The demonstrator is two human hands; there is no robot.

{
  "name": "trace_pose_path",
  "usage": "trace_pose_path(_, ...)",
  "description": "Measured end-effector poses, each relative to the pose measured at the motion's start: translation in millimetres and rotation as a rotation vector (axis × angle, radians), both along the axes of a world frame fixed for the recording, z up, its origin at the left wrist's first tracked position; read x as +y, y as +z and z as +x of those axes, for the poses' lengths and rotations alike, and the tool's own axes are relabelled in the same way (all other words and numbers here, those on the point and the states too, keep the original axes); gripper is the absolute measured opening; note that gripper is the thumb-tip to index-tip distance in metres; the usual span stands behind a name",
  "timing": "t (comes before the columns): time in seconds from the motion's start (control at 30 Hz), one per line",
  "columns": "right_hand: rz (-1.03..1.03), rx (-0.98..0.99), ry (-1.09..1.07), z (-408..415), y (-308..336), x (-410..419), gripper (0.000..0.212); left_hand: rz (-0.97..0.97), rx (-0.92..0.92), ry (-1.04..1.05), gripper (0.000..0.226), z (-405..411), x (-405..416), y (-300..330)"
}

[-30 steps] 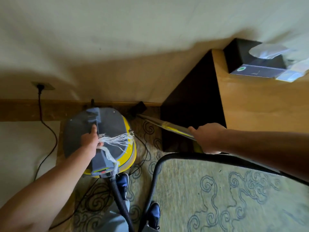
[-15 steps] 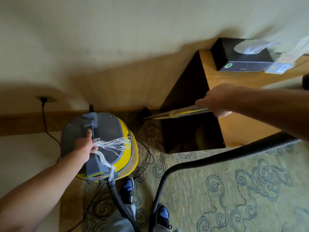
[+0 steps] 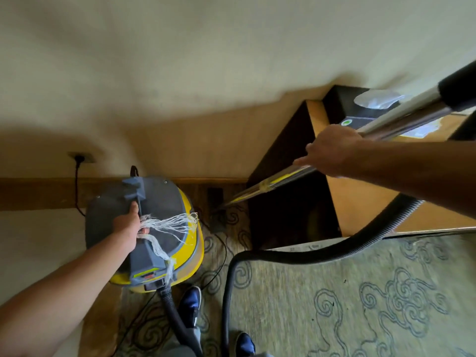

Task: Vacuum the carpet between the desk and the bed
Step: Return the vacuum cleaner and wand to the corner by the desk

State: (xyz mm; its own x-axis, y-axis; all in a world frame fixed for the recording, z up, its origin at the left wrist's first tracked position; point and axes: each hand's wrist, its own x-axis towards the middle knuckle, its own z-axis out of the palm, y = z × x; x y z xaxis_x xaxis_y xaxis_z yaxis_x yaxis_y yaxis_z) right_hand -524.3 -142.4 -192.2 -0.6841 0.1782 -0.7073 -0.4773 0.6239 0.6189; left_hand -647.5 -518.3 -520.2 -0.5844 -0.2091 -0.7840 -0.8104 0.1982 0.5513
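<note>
A yellow and grey canister vacuum [image 3: 164, 202] stands by the wall on the patterned carpet [image 3: 334, 292]. My left hand [image 3: 128, 225] grips the grey handle on its lid, where frayed white string is tied. My right hand [image 3: 332, 150] is closed around the metal wand [image 3: 270, 184], which slants down toward the floor corner left of the wooden desk [image 3: 360, 197]. The wand's nozzle end is lost in shadow. A black ribbed hose [image 3: 322, 253] loops from the vacuum across the carpet and up to the wand's top end at the upper right.
A black power cord [image 3: 76, 186] runs from a wall socket [image 3: 81, 158] down behind the vacuum. A black tissue box [image 3: 360, 109] sits on the desk. My two blue shoes [image 3: 190, 305] stand on the carpet between cords. A wooden baseboard lines the wall.
My right hand has lifted the wand higher, so it now crosses in front of the desk top. The hose has swung up with it. My left hand has stayed on the vacuum handle.
</note>
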Motion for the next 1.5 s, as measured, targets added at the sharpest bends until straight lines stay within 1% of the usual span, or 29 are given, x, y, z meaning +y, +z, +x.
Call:
trace_pose_path(0.03,-0.024,0.030,0.014,-2.4,-1.1,3.6,0.063,-0.009,0.003,-0.008,0.061,-3.4,2.2,-3.4)
trace_pose_path(0.07,-0.043,0.063,0.033,-4.8,-1.7,8.0,0.061,-0.017,0.003,-0.018,0.061,-7.3,5.8,-5.6)
trace_pose_path(0.13,-0.057,0.113,0.100,-11.3,-1.3,19.9,0.060,-0.022,-0.005,-0.028,0.051,-13.5,16.0,-3.5)
trace_pose_path(0.33,0.039,0.107,0.268,-52.4,1.3,72.7,0.057,-0.056,0.028,-0.038,0.041,-28.2,58.1,-4.8)
trace_pose_path(0.5,-0.031,0.090,0.313,-90.0,-20.4,103.3,0.044,-0.054,0.051,0.024,0.048,-41.1,95.6,-14.8)
trace_pose_path(0.67,-0.093,0.077,0.250,-102.9,-43.1,133.7,0.039,-0.080,0.061,0.050,0.047,-43.1,125.3,-23.9)
trace_pose_path(0.73,-0.121,0.073,0.201,-101.4,-51.2,144.3,0.037,-0.089,0.053,0.041,0.051,-37.4,136.9,-30.4)
trace_pose_path(0.9,-0.126,0.063,0.135,-100.4,-67.8,163.7,0.038,-0.076,0.082,0.033,0.054,-32.5,165.4,-52.1)
trace_pose_path(0.97,-0.109,0.058,0.154,-101.3,-75.2,166.3,0.038,-0.079,0.078,-0.011,0.057,-32.7,175.0,-61.8)
trace_pose_path(1.0,-0.115,0.056,0.164,-102.0,-79.3,167.8,0.036,-0.088,0.075,-0.050,0.055,-31.1,178.6,-64.8)
trace_pose_path(1.07,-0.119,0.058,0.157,-101.9,-81.5,167.8,0.032,-0.141,0.059,-0.210,0.044,-29.5,187.4,-72.1)
trace_pose_path(1.17,-0.104,0.071,0.127,-100.7,-84.2,164.4,0.030,-0.242,0.050,-0.442,0.050,-19.7,195.5,-78.8)
trace_pose_path(1.23,-0.091,0.077,0.086,-100.1,-86.4,162.5,0.028,-0.292,0.072,-0.530,0.054,-16.2,197.7,-84.3)
trace_pose_path(1.27,-0.088,0.088,0.066,-99.3,-90.8,163.0,0.027,-0.315,0.088,-0.552,0.052,-17.3,199.9,-83.2)
trace_pose_path(1.33,-0.078,0.099,0.042,-98.6,-93.2,157.8,0.024,-0.306,0.097,-0.519,0.049,-22.8,202.9,-79.3)
trace_pose_path(1.4,-0.079,0.113,0.047,-96.6,-95.3,157.5,0.021,-0.239,0.053,-0.361,0.047,-30.3,212.8,-75.8)
trace_pose_path(1.47,-0.055,0.132,0.063,-95.5,-97.8,155.2,0.017,-0.168,0.049,-0.211,0.060,-38.1,218.6,-75.7)
trace_pose_path(1.5,-0.044,0.131,0.064,-94.7,-97.6,154.0,0.015,-0.164,0.044,-0.210,0.061,-40.0,221.1,-75.9)
